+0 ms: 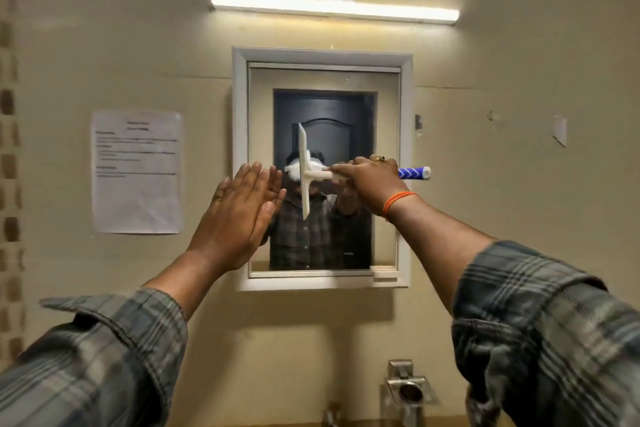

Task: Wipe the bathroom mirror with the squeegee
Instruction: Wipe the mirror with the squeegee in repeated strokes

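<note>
Here, right hand clasping squeegee against mirror; left hand flat, empty.

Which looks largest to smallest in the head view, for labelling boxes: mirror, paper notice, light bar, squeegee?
1. mirror
2. paper notice
3. light bar, longest but thin
4. squeegee, though nearer the camera, so unsure

Head camera faces the wall mirror closely.

Lit tube light above, printed notice taped left — steel tap below.
</note>
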